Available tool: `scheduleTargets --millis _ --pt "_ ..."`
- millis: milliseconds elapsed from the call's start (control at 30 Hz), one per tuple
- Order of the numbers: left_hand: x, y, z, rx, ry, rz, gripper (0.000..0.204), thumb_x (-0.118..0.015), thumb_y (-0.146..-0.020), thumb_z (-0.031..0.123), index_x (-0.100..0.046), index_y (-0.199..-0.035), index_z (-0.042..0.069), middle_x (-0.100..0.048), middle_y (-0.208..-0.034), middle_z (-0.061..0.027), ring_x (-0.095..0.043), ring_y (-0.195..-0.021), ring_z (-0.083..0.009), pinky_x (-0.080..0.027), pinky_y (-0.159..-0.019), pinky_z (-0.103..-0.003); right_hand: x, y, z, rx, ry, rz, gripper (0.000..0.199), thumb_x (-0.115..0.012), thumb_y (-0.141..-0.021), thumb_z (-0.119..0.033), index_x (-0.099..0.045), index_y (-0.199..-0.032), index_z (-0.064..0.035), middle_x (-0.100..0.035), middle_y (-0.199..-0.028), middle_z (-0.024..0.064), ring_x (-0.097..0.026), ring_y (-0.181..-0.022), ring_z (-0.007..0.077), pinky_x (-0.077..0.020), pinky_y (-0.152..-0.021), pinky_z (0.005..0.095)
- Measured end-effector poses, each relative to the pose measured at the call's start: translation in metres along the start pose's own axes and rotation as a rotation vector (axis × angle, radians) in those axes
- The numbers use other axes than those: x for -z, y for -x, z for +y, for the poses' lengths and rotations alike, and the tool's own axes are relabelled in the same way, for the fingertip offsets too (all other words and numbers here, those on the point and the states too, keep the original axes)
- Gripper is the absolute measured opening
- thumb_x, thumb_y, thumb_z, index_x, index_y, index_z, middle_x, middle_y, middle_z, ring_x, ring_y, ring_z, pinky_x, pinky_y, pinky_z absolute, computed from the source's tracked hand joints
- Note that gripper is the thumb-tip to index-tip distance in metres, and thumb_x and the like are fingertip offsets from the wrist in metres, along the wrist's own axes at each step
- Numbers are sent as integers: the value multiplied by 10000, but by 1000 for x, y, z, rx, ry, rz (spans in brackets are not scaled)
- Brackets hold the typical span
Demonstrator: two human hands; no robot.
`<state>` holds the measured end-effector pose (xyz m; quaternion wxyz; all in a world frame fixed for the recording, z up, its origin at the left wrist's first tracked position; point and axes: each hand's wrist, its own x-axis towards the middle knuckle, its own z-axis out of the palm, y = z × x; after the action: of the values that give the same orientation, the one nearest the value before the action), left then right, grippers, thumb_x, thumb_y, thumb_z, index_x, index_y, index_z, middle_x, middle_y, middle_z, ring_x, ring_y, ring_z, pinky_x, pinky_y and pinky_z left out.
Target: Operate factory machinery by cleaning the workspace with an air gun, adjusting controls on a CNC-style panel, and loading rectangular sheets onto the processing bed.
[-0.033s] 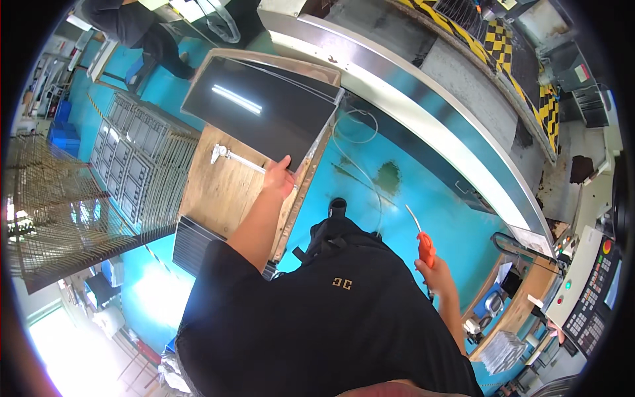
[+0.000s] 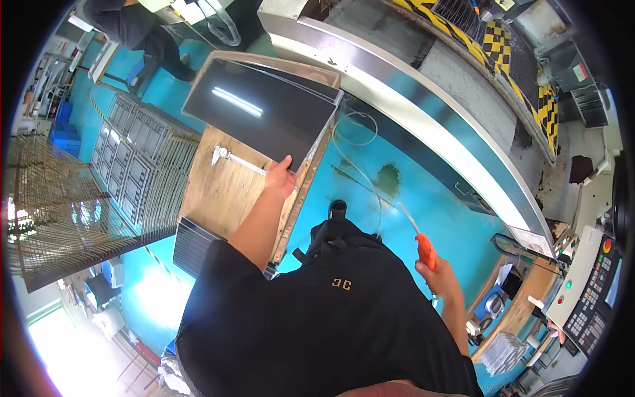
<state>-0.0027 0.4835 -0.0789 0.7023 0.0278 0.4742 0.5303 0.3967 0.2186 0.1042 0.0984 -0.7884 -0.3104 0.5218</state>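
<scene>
My left hand (image 2: 280, 178) grips the near corner of a glossy black panel (image 2: 271, 119), with the thumb on top and the other fingers partly hidden at its edge. The panel lies on a wooden-topped stand (image 2: 215, 182). Beside that hand, a caliper (image 2: 241, 161) rests on the bare wood. On the right, my right hand (image 2: 442, 278) is closed around an orange air blow gun (image 2: 426, 251). Its thin metal nozzle points up and to the left, over the floor. A metal fitting shows just below this hand.
A large machine with a pale curved edge (image 2: 423, 99) runs along the far right. Its control panel (image 2: 589, 301) stands at the right. A thin hose (image 2: 370, 172) loops across the blue floor. Stacked frames (image 2: 129, 155) and a wire rack (image 2: 66, 205) stand left. Another person (image 2: 142, 36) is at far left.
The blow gun has tilted slightly, its nozzle tip shifting a little to the left. My right hand has turned slightly with it. My left hand and the panel stay almost where they were.
</scene>
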Motion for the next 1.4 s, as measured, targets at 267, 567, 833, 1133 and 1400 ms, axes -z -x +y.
scheduleTargets --millis 267,567,833,1133,1400 --pt "-9 -13 -4 -7 -146 63 251 -599 -919 42 -498 -1145 84 -609 -1083 -86 -635 -930 -241 -585 -734 -400 29 56 -10 452 272 -61 336 -769 -791 -309 -650 -895 -12 -640 -776 151 -592 -689 303 -488 -666 370" --pt "-16 23 -51 243 -344 -68 146 -622 -917 244 -573 -976 120 -604 -844 -49 -604 -715 -183 -489 -557 -290 52 61 48 434 191 -165 425 -668 -861 -431 -657 -991 -27 -674 -867 173 -639 -824 339 -494 -746 401" --pt "-68 143 -179 124 -1244 -410 53 -582 -816 89 -586 -865 67 -596 -753 -21 -550 -641 -127 -435 -527 -273 87 73 135 424 253 -200 484 -601 -885 -511 -658 -965 -37 -666 -851 167 -630 -826 352 -484 -745 422" --pt "-141 254 -261 -74 -1673 -1292 731 -708 -848 215 -359 -1471 61 -463 -1411 -127 -496 -1220 -200 -437 -1004 -360 106 83 181 283 391 13 471 -607 -879 -502 -659 -969 -43 -664 -937 175 -622 -903 369 -487 -774 428" --pt "-218 323 -295 -281 -1172 -1405 382 -592 -773 49 -559 -1154 60 -608 -1156 -132 -630 -973 -273 -498 -832 -397 108 62 174 1057 -347 2 548 -460 -976 -490 -583 -1157 12 -536 -1331 235 -496 -1264 380 -388 -1046 445"
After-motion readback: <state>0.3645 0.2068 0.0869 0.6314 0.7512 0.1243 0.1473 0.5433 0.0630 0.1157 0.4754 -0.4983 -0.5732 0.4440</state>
